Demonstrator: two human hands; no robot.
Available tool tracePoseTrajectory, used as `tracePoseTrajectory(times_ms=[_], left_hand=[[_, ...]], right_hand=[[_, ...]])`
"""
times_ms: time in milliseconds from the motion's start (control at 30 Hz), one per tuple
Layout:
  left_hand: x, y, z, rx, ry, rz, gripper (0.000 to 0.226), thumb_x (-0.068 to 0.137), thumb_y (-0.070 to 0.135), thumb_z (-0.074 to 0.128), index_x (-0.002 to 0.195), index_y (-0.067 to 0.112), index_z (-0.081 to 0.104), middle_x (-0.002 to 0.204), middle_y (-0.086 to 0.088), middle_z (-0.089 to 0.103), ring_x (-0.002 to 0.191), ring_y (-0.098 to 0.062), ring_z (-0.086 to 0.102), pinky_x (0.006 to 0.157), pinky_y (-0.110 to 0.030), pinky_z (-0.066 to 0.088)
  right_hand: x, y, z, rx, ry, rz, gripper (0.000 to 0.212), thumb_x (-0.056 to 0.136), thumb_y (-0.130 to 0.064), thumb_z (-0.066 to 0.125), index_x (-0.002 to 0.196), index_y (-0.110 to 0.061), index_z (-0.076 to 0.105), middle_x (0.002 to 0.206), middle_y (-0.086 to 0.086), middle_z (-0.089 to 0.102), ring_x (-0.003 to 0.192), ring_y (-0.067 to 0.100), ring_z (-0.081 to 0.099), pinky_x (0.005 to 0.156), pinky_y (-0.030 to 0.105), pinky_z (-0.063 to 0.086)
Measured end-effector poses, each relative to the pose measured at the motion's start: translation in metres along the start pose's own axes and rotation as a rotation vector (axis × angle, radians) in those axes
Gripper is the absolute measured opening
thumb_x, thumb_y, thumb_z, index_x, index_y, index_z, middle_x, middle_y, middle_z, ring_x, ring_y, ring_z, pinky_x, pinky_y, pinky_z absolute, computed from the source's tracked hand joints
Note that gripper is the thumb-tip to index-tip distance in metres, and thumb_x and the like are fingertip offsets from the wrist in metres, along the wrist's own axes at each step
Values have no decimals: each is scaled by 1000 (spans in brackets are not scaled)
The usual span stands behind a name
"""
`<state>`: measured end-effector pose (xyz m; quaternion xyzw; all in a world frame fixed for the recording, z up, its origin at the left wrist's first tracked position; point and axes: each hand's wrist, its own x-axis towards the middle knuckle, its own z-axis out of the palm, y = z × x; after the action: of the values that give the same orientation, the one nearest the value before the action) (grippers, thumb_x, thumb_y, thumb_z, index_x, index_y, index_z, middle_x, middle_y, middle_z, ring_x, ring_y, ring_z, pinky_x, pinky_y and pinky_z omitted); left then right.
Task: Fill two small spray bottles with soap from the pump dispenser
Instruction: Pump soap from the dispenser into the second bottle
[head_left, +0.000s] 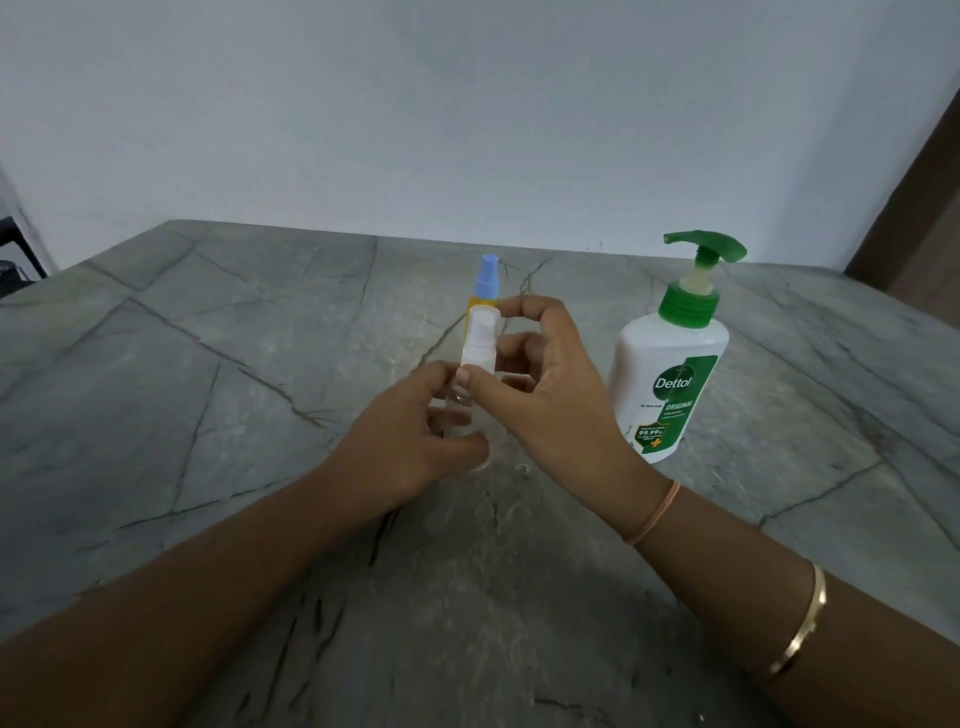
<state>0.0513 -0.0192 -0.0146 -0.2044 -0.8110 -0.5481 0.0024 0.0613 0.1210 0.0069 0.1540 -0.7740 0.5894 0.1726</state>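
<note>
Seen from the head camera, both hands meet over the middle of the grey, stone-patterned desk (208, 389). The left hand (410, 447) wraps the lower body of a small clear spray bottle (460, 397). Its fingers (436, 374) are curled round the clear plastic, the thumb across the near side close to the base. The bottle stands roughly upright. Whether its foot rests on the desk or hangs just above it, I cannot tell, because the hand covers it.

The right hand (540, 395) comes in from the other side and pinches the bottle's white spray top (480, 343). The thumb presses at the collar, the forefinger arches over to the top of the cap, and the remaining fingers are loosely bent behind.

Directly behind the clear bottle, and partly hidden by it, stands a second small spray bottle, yellow (479, 303), upright with a blue nozzle (489, 274).

To the right, near the right hand but apart from it, is the pump dispenser (670, 374). It is white with a green label and collar, and its green pump head (706, 248) points left.

A peach band (655, 512) circles the right wrist, and a gold bangle (802, 626) sits further up the forearm. A pale wall (467, 114) rises behind the desk.
</note>
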Motion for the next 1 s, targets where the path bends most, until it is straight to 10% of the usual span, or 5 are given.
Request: tracePoseTrajectory(times_ms=[633,1000], left_hand=[[-2,5,1,28,-9,-3,37,74,21,73,89,44,49,100,16,60,94,-4,61,65,-17,52],[3,-1,-7,153,231,-18,51,73,30,75,118,25,52,112,11,56,86,1,58,54,-4,42]], right_hand=[[14,-41,-22,36,89,-116,45,81,-5,70,114,-21,44,91,10,71,86,20,68,84,42,53],[-2,-50,-46,-216,206,-393,46,82,-6,61,122,-19,42,94,4,64,86,14,63,73,24,54]])
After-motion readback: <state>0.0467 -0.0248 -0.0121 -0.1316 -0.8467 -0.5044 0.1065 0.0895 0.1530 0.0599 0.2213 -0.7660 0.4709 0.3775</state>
